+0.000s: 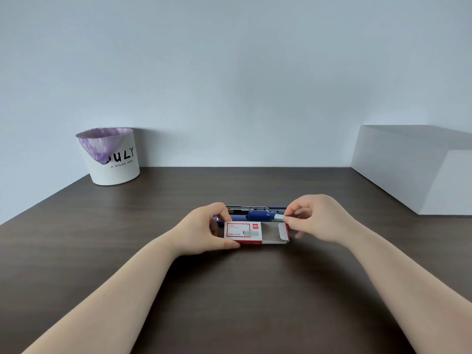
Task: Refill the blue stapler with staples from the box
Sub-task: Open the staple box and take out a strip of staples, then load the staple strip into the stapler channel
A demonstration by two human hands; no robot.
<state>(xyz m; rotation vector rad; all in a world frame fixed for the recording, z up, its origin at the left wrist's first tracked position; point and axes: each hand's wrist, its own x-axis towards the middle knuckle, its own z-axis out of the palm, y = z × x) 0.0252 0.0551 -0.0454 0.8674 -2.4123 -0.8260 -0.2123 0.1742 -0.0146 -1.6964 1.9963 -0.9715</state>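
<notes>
At mid-table, the staple box (244, 233) lies with its long axis 9-to-3, tray slid out toward 3. The left hand (204, 229) grips its sleeve; the right hand (316, 218) pinches a staple strip (279, 217). Just beyond at 12, the blue stapler (258, 214) lies open, parallel.

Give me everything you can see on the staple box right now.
The staple box is small white-and-red cardboard with a printed label, lying flat on the dark table before the opened blue stapler. Its grey inner tray is slid out rightward, end flap open. The left hand grips its left end; the right hand pinches a staple strip above the tray.
</notes>
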